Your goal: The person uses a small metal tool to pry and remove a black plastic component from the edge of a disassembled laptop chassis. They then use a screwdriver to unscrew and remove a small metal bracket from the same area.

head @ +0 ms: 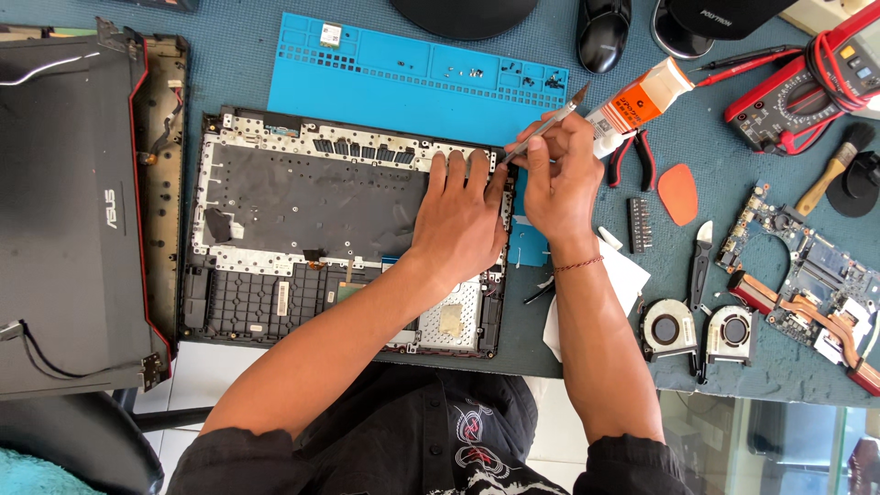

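While the left hand (pixel 458 215) lies flat, fingers spread, on the open laptop base (pixel 302 197) near centre, the right hand (pixel 557 174) just right of it pinches a thin knife (pixel 550 124); glue tube (pixel 639 103) & blue mat (pixel 403 73) sit farther back.

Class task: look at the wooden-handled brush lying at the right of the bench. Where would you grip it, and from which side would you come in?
Grip the wooden-handled brush by its bare handle, about midway, coming from above and from the side nearer the person. It lies tilted, bristles up-right against a black round object, while the handle's lower end points to open blue-green bench top. That side looks freer.
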